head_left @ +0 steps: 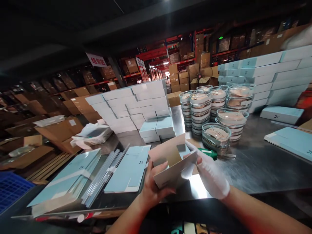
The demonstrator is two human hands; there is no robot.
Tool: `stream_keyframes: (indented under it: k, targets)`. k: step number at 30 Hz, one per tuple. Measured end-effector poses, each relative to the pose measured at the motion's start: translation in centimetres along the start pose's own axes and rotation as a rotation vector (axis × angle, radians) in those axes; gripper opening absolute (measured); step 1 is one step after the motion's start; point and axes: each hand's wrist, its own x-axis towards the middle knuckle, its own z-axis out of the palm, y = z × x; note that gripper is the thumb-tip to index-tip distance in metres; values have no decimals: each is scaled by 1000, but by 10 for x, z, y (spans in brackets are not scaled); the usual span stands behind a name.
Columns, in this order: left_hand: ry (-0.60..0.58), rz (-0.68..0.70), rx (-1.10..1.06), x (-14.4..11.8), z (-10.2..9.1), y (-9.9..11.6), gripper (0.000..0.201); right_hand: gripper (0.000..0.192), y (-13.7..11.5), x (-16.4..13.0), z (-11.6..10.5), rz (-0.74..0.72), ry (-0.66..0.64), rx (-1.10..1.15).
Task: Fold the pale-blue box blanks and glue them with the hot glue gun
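Note:
Over the table's near edge I hold a partly folded cardboard box (175, 169), its brownish-grey inside facing up and its panels standing at an angle. Bare fingers of my left hand (152, 187) are closed around its left end. My right hand (212, 175), in a white fabric glove, grips the right end, with the fingers partly hidden behind a panel. Just beyond the right hand lies a green object (211, 154), mostly covered. To the left of the box rests a stack of flat light-blue box blanks (129, 167), beside a bundle of clear plastic strips (102, 177).
Stacked white boxes (143, 100) form a wall at the back, with another stack (275, 74) at right. Piled round clear containers (200, 107) stand behind my right hand. More blue blanks (292, 141) lie right, others (69, 172) left. A white basket (97, 138) sits back left.

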Motion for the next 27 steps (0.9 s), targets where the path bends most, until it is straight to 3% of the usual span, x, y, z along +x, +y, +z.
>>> stream_keyframes:
  k: [2,5,7,9,12,14,17,18,20,22,23,25,27]
  targets:
    - [41,72,-1,6,-3,8,53,86,1,8,7,-5,44,-14]
    - [174,80,-30,11,-1,20,51,65,13,20,13,-11,205,-198]
    - [316,63,-91,9,3,21,69,48,24,27,18,-35,350,-305]
    - [367,70,-132,5,5,16,92,52,31,32,23,-90,414,-307]
    - [228,109,-54,0,2,5,83,77,30,36,23,-141,357,-247]
    - [192,116,-9,-1,-3,1,69,73,26,36,10,-150,308,-333]
    - [281,40,-18,7,-18,2,64,54,24,34,-31,-212,273,-838]
    - [294,-12,-26,11,-26,3,64,49,26,32,-48,-173,273,-1074]
    - [278,-131,-51,21,-47,7,66,46,33,26,-80,151,231,-1463]
    - [266,-238,-70,30,-72,12,69,46,44,19,-107,540,143,-1606]
    - [278,-270,-74,35,-83,15,69,47,49,15,-116,662,112,-1593]
    - [329,-270,-85,43,-99,23,71,55,58,9,-130,739,121,-1521]
    - [388,-213,-119,49,-105,31,71,61,65,4,-138,724,179,-1466]
